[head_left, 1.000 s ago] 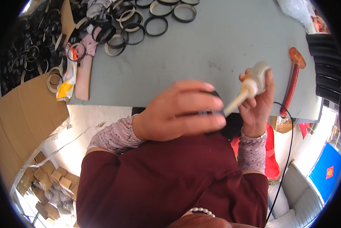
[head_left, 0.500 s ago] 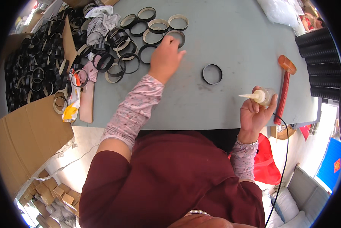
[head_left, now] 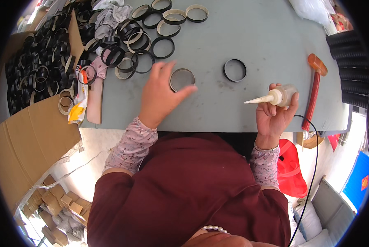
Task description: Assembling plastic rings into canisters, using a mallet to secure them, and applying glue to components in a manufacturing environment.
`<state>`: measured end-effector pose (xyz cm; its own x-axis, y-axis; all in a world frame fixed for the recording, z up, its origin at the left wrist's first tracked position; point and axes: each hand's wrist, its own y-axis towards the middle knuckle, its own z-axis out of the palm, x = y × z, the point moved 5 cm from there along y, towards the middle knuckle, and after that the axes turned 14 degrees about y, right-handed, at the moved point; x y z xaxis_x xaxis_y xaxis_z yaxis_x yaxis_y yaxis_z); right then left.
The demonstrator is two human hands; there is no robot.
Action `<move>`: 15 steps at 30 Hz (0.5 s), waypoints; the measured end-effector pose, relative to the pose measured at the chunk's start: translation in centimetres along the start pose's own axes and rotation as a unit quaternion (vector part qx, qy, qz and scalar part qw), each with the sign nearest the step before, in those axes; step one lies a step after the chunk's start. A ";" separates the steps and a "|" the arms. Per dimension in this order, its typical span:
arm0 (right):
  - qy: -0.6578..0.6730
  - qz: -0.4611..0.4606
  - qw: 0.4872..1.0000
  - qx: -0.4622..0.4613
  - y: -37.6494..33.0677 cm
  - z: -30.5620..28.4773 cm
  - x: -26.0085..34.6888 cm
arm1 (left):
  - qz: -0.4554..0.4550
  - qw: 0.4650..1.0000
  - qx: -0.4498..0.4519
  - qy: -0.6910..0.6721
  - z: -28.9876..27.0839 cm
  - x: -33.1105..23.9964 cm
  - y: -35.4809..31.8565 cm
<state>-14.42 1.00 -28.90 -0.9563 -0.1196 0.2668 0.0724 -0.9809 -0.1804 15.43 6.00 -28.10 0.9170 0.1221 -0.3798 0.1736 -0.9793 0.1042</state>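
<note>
1. Gripping a translucent squeeze bottle (head_left: 287, 95), the right hand (head_left: 270, 119) is to the right of the lone black ring (head_left: 225, 73), on the side nearer the person; its fingers and thumb close around the bottle's body.
2. The bottle is held tipped over on its side, so that its long, pale nozzle (head_left: 259, 100) points left, the tip near the lone black ring's nearer side but apart from it.
3. Well left of the lone black ring, the left hand (head_left: 161, 96) is open, its thumb and fingers spread.
4. Between that thumb and those fingers, left of the lone black ring, is a pale-edged ring (head_left: 194, 76) on the table; whether the hand touches it, I cannot tell.
5. The lone black ring rests on the grey table (head_left: 258, 41), apart from both hands.
6. Beyond the lone black ring and to its left, a cluster of rings (head_left: 174, 22) lies partly overlapping.
7. Well right of the lone black ring is a mallet (head_left: 315, 84) with an orange head and red handle.
</note>
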 end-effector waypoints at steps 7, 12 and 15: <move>-0.027 -0.016 0.999 0.002 -1.3 0.3 0.1 | 0.085 0.992 0.089 -0.008 1.3 -1.2 0.9; -0.028 -0.021 0.999 0.001 -1.2 0.2 0.2 | 0.128 0.971 -0.004 -0.204 2.0 -0.1 -1.2; -0.042 -0.025 0.999 0.012 -1.1 0.7 -0.1 | 0.115 0.988 -0.005 -0.104 1.2 0.8 -2.7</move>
<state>-14.24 2.02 -28.06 -0.9318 -0.0818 0.3537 0.0327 -0.9892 -0.1425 15.28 8.59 -29.76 0.8394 -0.1403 -0.5251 -0.0259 -0.9754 0.2190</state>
